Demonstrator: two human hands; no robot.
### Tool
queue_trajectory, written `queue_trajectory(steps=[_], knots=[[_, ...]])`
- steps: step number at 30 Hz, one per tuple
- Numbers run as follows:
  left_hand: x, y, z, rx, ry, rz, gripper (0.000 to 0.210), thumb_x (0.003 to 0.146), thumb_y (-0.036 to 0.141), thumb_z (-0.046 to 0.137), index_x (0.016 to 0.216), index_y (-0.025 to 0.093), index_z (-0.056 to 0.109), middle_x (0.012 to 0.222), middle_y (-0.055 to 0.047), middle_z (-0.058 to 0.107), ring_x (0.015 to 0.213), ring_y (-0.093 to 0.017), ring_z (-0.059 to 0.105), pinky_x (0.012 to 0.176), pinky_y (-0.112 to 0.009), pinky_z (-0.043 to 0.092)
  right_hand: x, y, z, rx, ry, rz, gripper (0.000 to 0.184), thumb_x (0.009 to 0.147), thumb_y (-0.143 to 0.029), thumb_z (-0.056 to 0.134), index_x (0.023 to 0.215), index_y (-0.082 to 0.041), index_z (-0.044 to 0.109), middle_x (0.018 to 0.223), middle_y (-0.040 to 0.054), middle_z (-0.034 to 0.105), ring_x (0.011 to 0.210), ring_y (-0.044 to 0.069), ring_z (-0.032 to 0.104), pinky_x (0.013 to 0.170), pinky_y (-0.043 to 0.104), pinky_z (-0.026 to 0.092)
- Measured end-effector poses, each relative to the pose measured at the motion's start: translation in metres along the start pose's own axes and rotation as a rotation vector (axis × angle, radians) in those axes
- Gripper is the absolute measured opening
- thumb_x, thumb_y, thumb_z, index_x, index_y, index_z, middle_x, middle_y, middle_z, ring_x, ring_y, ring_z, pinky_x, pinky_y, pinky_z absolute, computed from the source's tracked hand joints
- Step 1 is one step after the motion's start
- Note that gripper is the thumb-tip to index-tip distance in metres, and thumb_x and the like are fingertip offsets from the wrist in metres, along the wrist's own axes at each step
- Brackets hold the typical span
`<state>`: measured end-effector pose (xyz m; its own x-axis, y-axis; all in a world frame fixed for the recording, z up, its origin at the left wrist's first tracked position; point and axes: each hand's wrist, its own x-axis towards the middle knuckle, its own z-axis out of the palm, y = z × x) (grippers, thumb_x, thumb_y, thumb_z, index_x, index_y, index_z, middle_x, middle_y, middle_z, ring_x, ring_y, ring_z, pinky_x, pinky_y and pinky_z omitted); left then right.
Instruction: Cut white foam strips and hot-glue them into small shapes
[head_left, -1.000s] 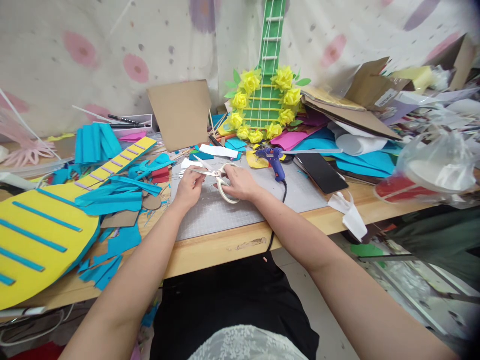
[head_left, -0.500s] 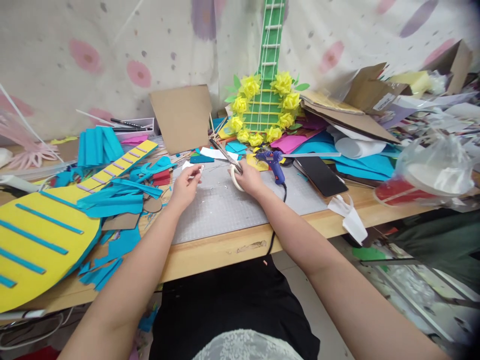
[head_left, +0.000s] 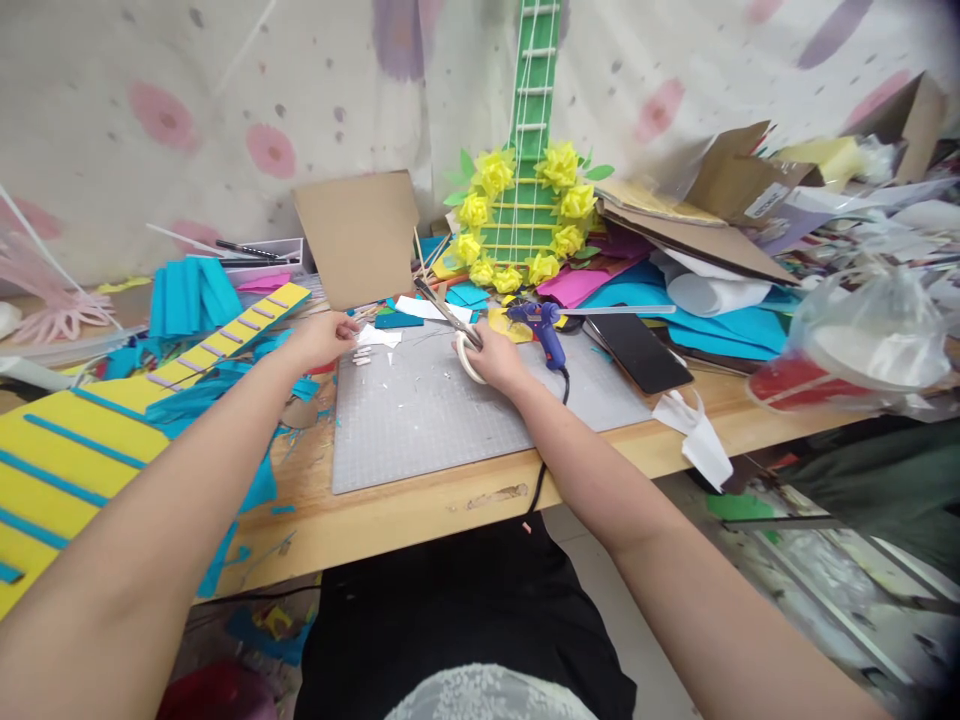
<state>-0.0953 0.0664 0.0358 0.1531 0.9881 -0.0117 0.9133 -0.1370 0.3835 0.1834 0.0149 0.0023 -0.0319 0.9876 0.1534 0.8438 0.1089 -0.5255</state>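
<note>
My right hand (head_left: 496, 357) is wrapped round the white handles of a pair of scissors (head_left: 471, 362), over the grey cutting mat (head_left: 420, 430). The metal blades point away and to the left, towards white paper strips. My left hand (head_left: 326, 338) is at the mat's far left corner, fingers curled together; whether anything is between them I cannot make out. Just right of its fingertips lies a torn white paper scrap (head_left: 381, 337). Several small pale rolled pieces (head_left: 362, 356) sit in a short row below that scrap. Tiny white bits are scattered on the mat.
A blue glue gun (head_left: 551, 335) with a black cord and a black phone (head_left: 637, 352) lie to the right. A yellow guitar-shaped cutout (head_left: 52, 440) and blue strips lie left. Behind stands a green paper guitar (head_left: 536, 150) with yellow flowers. A bagged red-and-white tub (head_left: 817, 385) is far right.
My left hand has moved left, from over the mat to its far left corner, uncovering the row of small pale pieces. My right hand still holds the scissors in nearly the same place.
</note>
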Motion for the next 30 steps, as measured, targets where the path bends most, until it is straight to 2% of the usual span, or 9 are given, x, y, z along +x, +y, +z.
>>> queue_trajectory(steps=[4, 10, 14, 18, 21, 24, 30], knots=[[0.003, -0.007, 0.005, 0.209, -0.019, 0.067, 0.033, 0.069, 0.024, 0.056, 0.101, 0.02, 0.064, 0.093, -0.004, 0.069, 0.083, -0.019, 0.062, 0.07, -0.027, 0.045, -0.001, -0.002, -0.001, -0.009, -0.014, 0.007, 0.03, 0.081, -0.045, 0.049, 0.09, -0.018, 0.057, 0.088, 0.0059, 0.065, 0.077, 0.018, 0.056, 0.064, 0.026, 0.035], [-0.003, -0.009, 0.011, 0.335, -0.018, 0.052, 0.035, 0.075, 0.022, 0.049, 0.107, 0.022, 0.062, 0.099, -0.004, 0.069, 0.09, -0.021, 0.062, 0.07, -0.028, 0.043, -0.001, -0.001, 0.001, -0.011, -0.019, -0.021, 0.033, 0.081, -0.047, 0.048, 0.094, -0.018, 0.059, 0.091, 0.0062, 0.066, 0.08, 0.019, 0.058, 0.065, 0.026, 0.036], [-0.006, -0.01, 0.012, 0.327, -0.025, 0.057, 0.037, 0.075, 0.02, 0.047, 0.109, 0.024, 0.061, 0.102, -0.004, 0.068, 0.093, -0.022, 0.061, 0.07, -0.029, 0.043, 0.0, 0.001, 0.004, -0.018, -0.021, -0.023, 0.035, 0.081, -0.048, 0.048, 0.096, -0.019, 0.059, 0.093, 0.0058, 0.067, 0.082, 0.02, 0.059, 0.066, 0.026, 0.037], [-0.009, -0.013, 0.012, 0.292, 0.03, 0.096, 0.035, 0.076, 0.021, 0.046, 0.107, 0.024, 0.062, 0.104, -0.005, 0.066, 0.094, -0.022, 0.06, 0.075, -0.03, 0.044, 0.0, 0.001, 0.003, -0.038, -0.03, -0.026, 0.036, 0.081, -0.049, 0.047, 0.097, -0.019, 0.059, 0.095, 0.0062, 0.067, 0.084, 0.02, 0.059, 0.067, 0.027, 0.038], [-0.012, -0.011, 0.01, 0.273, 0.028, 0.147, 0.035, 0.074, 0.031, 0.053, 0.107, 0.021, 0.06, 0.101, -0.007, 0.065, 0.093, -0.023, 0.059, 0.076, -0.031, 0.045, -0.001, 0.0, 0.001, -0.033, -0.034, -0.031, 0.036, 0.082, -0.047, 0.047, 0.1, -0.019, 0.059, 0.096, 0.0063, 0.067, 0.084, 0.02, 0.059, 0.068, 0.027, 0.039], [-0.017, -0.008, 0.009, 0.246, -0.002, 0.204, 0.047, 0.069, 0.041, 0.061, 0.11, 0.019, 0.056, 0.106, -0.008, 0.062, 0.095, -0.023, 0.058, 0.078, -0.031, 0.045, -0.002, -0.001, 0.0, -0.028, -0.038, -0.032, 0.036, 0.082, -0.046, 0.048, 0.101, -0.018, 0.059, 0.097, 0.0071, 0.066, 0.085, 0.021, 0.059, 0.069, 0.027, 0.039], [-0.02, -0.002, 0.013, 0.211, -0.037, 0.163, 0.041, 0.071, 0.035, 0.058, 0.109, 0.019, 0.054, 0.1, -0.007, 0.063, 0.092, -0.021, 0.06, 0.075, -0.03, 0.045, -0.001, -0.001, 0.002, -0.035, -0.046, -0.022, 0.034, 0.082, -0.047, 0.047, 0.098, -0.019, 0.058, 0.095, 0.0063, 0.067, 0.085, 0.02, 0.06, 0.069, 0.027, 0.04]])
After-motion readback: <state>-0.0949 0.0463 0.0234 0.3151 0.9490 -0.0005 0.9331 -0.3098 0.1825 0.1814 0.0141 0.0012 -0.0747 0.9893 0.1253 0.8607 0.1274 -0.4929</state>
